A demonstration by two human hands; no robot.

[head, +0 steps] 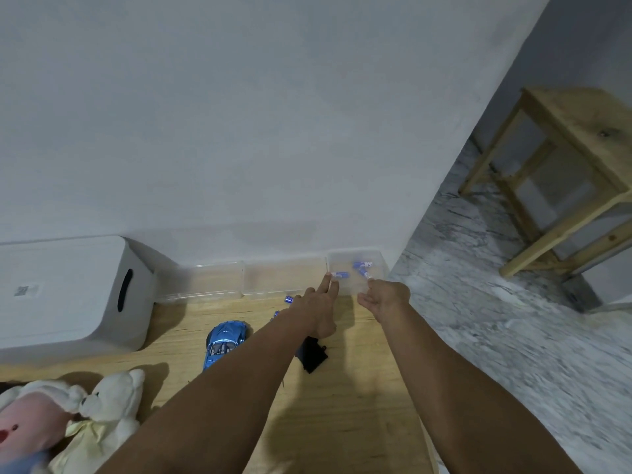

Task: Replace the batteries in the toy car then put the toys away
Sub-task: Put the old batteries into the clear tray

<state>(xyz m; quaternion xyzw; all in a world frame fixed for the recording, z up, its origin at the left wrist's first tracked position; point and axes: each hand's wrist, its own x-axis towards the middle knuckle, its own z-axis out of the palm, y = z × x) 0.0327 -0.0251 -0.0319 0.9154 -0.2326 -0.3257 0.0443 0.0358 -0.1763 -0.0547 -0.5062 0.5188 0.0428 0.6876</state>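
Observation:
A blue toy car (224,340) lies on the wooden table, with a black battery cover (312,354) beside it under my left forearm. Two loose blue batteries (290,298) lie near my left wrist. A small clear box (379,265) against the wall holds several blue batteries (341,275). My left hand (318,302) reaches forward, its straight fingers touching the box's left rim. My right hand (383,295) is at the box's front edge, fingers curled, and appears to pinch one battery (365,273) at its fingertips.
Two more clear boxes (239,280) line the wall to the left. A white storage bin (68,292) stands at far left. Plush toys (102,401) lie at the near left. The table ends at right above a marble floor, where a wooden stool (564,159) stands.

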